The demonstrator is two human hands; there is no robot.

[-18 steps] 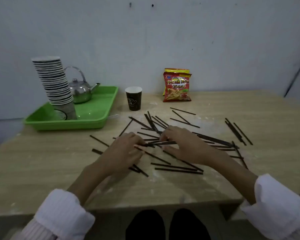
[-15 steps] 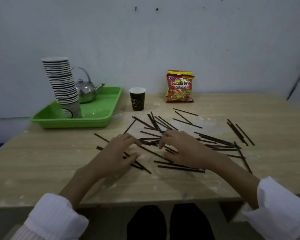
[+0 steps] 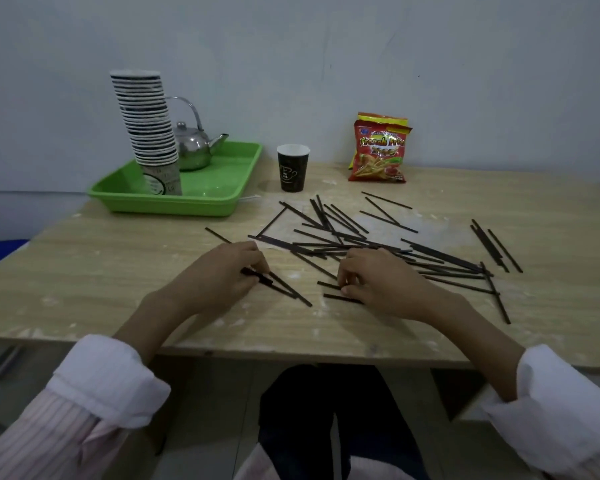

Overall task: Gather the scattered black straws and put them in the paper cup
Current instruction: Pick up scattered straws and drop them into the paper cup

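Nothing visible yet above the rim of the paper cup (image 3: 292,168), upright at the far side of the table (image 3: 118,271) beside the green tray (image 3: 174,199). Most black straws (image 3: 378,245) scattered flat across the middle and right. Left hand (image 3: 219,278) pinching a few straws against the wood; right hand (image 3: 385,282) curled over others, grip unclear. Barely begun, by the look of it.

Green tray (image 3: 201,199) holding stacked cups (image 3: 148,129) and steel kettle (image 3: 193,147), snack bag (image 3: 378,148) against wall, wooden table (image 3: 118,265)
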